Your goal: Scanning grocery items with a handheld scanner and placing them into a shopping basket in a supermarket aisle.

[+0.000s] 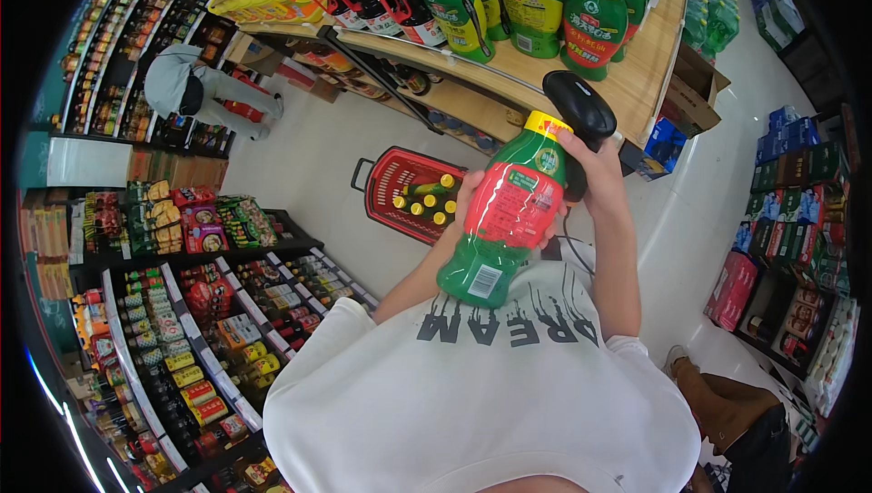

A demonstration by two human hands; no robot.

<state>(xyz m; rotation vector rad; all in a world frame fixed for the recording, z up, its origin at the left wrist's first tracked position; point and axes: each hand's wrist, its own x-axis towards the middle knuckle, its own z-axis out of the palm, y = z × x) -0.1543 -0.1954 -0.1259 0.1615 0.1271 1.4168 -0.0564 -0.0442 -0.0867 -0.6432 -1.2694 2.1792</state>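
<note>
My left hand (471,194) grips a large green squeeze bottle (514,200) with a yellow cap and a red label, tilted in front of my chest. A barcode (484,281) shows near its base. In my right hand (599,169) is a black handheld barcode scanner (579,106), its cable hanging below; a digit of that hand lies by the bottle's cap. The scanner's head points away from me, beside the cap. Similar green bottles (595,23) with yellow caps stand upright on the wooden display shelf (511,77) ahead, beside dark sauce bottles (402,2) with red handles.
A red shopping basket (388,183) with several yellow-capped bottles rests on the floor ahead. Shelves of packets and bottles (204,329) line the left. A person (197,87) bends at the far-left shelving; another person's legs (722,411) are at lower right. An open carton (695,98) sits beside the display.
</note>
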